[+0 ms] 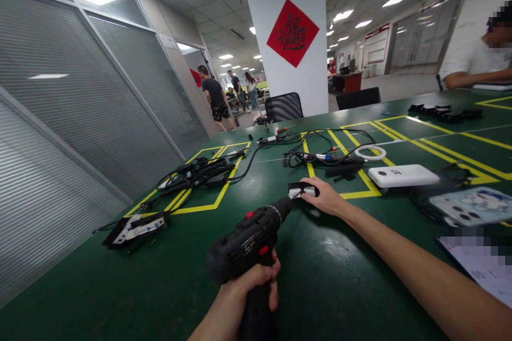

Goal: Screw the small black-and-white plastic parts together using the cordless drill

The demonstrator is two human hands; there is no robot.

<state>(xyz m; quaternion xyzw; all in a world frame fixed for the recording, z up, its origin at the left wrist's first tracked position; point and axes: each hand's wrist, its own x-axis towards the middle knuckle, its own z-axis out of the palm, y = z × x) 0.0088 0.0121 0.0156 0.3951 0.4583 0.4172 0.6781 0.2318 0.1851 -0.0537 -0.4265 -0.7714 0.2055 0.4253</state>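
Note:
My left hand point(256, 282) is wrapped around the grip of a black cordless drill point(248, 240) with red buttons. The drill points forward and to the right over the green table. Its bit meets, or nearly meets, a small black-and-white part point(302, 191); exact contact is too small to tell. My right hand point(322, 197) grips that part from its right side, low over the tabletop. The fingers hide the part's right end, and the lower end of the drill is partly covered by my left hand and wrist.
Left lie tangled black cables point(196, 173) and a black-and-white piece point(138, 229). Beyond my right hand are corded tools point(320, 158) and a white ring point(370, 153). A white power bank point(403, 176) and a phone point(472, 205) lie right. A person point(476, 58) sits far right.

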